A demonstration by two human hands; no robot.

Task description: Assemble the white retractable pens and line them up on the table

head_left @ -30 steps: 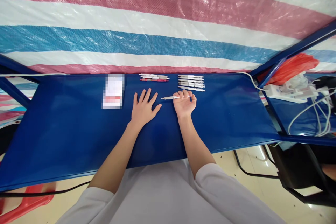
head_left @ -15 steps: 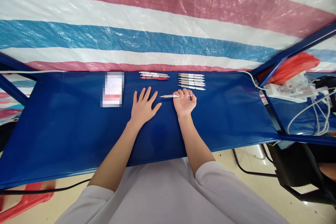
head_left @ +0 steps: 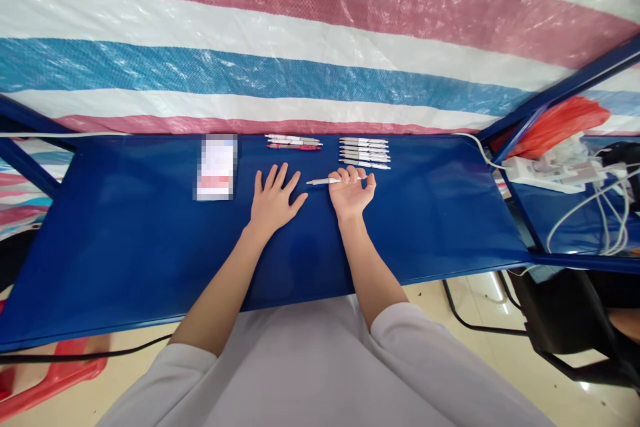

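My left hand (head_left: 273, 204) lies palm down on the blue table with its fingers spread, holding nothing. To its right, my right hand (head_left: 352, 197) rests palm up, fingers curled over a white pen (head_left: 320, 181). The pen's slim tip points left toward my left thumb; its other end is partly covered by the fingers. Just beyond my right hand is a row of several white and grey pens (head_left: 364, 153), lying roughly parallel. A smaller group holds white pens (head_left: 293, 140) and a red pen (head_left: 295, 147), beyond my left hand.
A white, blurred-out rectangular item (head_left: 216, 167) lies on the blue table (head_left: 130, 240), left of my hands. Striped plastic sheeting (head_left: 300, 67) hangs behind. At right are a blue frame post, a power strip (head_left: 545, 175) with white cables, and a red plastic bag (head_left: 565, 123).
Both hands stay in nearly the same place. The pen's tip end looked reddish before and looks grey now. The whole view has shifted very slightly.
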